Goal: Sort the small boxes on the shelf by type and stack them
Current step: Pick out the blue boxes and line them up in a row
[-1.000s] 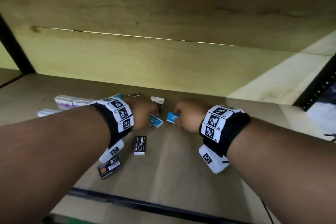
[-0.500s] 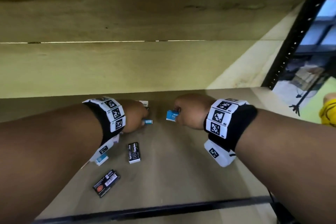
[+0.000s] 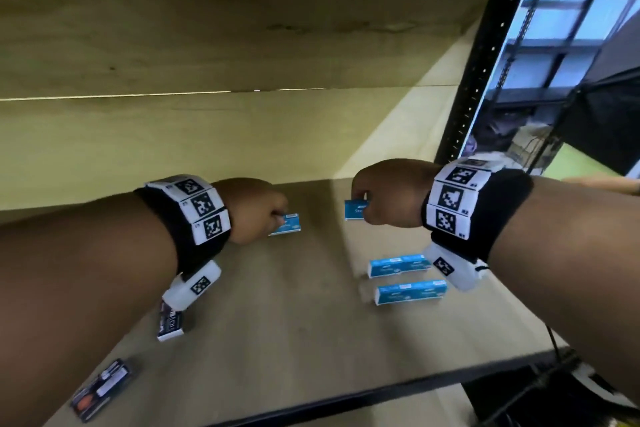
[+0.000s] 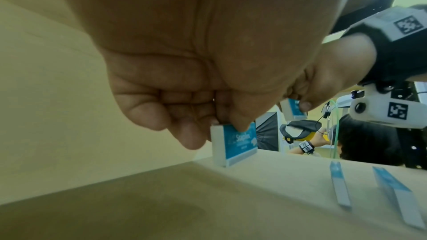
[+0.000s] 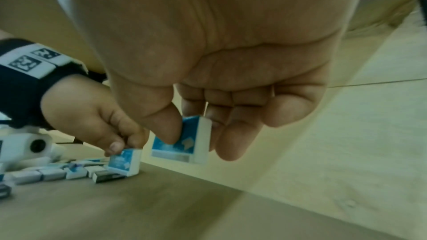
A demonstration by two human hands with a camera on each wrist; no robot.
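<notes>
Your left hand [image 3: 254, 210] is curled tight, thumb and fingers pinching a small blue staple box [image 4: 233, 146] that stands on its edge, touching the shelf [image 3: 277, 322]. Your right hand [image 3: 388, 196] is likewise closed, pinching a second blue box [image 5: 184, 143] held clear above the shelf board. Both boxes are blue-faced with white sides. Two blue box rows [image 3: 403, 276] lie flat below your right wrist; two black boxes [image 3: 169, 322] lie apart near your left forearm
</notes>
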